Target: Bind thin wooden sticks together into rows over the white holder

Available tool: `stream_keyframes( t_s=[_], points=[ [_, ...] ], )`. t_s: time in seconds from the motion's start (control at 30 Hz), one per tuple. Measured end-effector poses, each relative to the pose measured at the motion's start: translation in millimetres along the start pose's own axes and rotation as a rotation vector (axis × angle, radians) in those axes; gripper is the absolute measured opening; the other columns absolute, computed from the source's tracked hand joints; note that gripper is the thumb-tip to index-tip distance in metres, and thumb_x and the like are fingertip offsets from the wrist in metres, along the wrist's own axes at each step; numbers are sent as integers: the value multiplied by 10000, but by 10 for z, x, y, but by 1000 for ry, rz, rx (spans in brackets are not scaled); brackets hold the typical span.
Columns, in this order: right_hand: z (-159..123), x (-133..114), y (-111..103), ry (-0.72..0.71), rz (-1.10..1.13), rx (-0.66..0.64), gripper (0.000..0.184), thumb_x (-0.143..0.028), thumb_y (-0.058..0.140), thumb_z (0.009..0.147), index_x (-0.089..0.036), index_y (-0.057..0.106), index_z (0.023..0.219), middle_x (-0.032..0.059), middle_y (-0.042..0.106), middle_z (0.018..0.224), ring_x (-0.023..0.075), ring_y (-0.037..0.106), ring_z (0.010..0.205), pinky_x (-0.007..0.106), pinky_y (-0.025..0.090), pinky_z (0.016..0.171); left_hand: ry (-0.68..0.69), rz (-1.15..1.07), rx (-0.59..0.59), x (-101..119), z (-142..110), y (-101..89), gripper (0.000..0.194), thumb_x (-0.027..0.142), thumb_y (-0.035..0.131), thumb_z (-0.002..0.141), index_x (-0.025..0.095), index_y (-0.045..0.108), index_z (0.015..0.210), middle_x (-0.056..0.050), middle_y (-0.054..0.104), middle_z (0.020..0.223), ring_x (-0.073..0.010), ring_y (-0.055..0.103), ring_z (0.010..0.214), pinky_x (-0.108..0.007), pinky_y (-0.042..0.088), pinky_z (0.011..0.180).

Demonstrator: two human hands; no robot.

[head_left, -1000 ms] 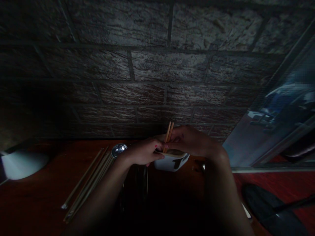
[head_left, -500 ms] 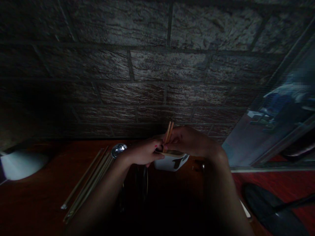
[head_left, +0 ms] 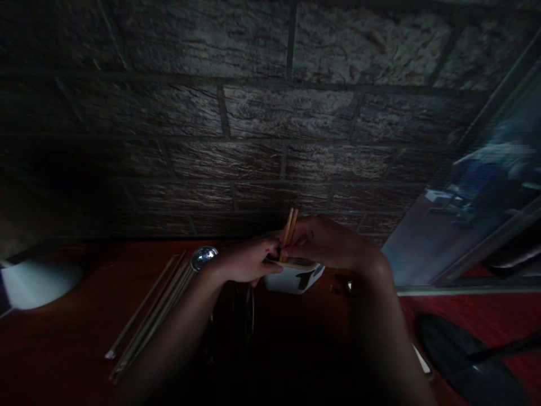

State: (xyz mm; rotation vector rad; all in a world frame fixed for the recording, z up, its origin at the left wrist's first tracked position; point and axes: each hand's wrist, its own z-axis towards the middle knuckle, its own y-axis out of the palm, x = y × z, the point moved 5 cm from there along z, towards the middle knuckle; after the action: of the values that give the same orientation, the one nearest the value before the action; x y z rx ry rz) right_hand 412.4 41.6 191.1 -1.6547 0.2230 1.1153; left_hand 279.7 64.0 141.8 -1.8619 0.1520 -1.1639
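Note:
A white bowl (head_left: 285, 283) with a dark mark on its side stands on the dark wooden table, near the wall. My left hand (head_left: 249, 262) grips the bowl's left rim, its thumb along the near edge and its other fingers mostly hidden. My right hand (head_left: 323, 242) is closed around a pair of wooden chopsticks (head_left: 291, 225) over the bowl. They stand nearly upright, their upper ends above my fingers and their lower part reaching inside the rim. What lies in the bowl is too dark to make out.
Left of my forearm lie several long thin sticks (head_left: 147, 316) beside a shiny round metal piece (head_left: 204, 259). A white object (head_left: 42, 282) is at far left. Behind the table rises a brick-patterned wall (head_left: 253, 113). At right are a glass panel (head_left: 477, 197) and a black round base (head_left: 473, 361).
Almost nothing differs; both hands, the bowl and the chopsticks keep nearly the same place, with only a very slight shift of the chopsticks.

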Motion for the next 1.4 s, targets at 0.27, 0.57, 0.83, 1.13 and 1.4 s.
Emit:
stream_keyframes(
  t_s=[0.27,0.57,0.83,1.13,1.4],
  points=[
    [-3,0,-10,11,-9,17,216,-335,650,834,-146,719,912,47,743,849,135,646,711,211,420,565,41,-43,9,-26,20,4,241,331,556,883,123,556,1003,-33,653,826,-56,531,419,-183,382,388],
    [8,36,-3,-3,18,-1,197,-322,647,833,-150,716,897,49,741,850,143,654,716,215,428,567,75,-84,-2,-27,22,-9,231,321,573,886,138,538,1022,-60,679,971,-35,544,423,-170,387,398],
    [-6,-18,-15,20,-25,18,195,-317,635,834,-150,725,881,33,740,835,133,641,703,207,423,572,53,-111,-20,-46,33,19,254,306,577,871,140,522,1056,-66,681,988,-44,550,425,-173,385,389],
    [6,15,-14,-13,-84,31,264,-395,612,851,-154,719,839,32,736,828,143,644,733,212,418,582,-10,-66,-44,-50,51,70,220,270,531,870,115,583,1018,-20,670,754,-74,531,410,-207,365,406],
    [-8,-18,-24,-9,-74,31,266,-385,598,863,-147,713,836,37,735,841,142,643,732,215,416,576,-24,7,-7,-48,27,43,185,295,516,886,130,577,944,34,576,569,-75,507,391,-198,347,412]
  ],
)
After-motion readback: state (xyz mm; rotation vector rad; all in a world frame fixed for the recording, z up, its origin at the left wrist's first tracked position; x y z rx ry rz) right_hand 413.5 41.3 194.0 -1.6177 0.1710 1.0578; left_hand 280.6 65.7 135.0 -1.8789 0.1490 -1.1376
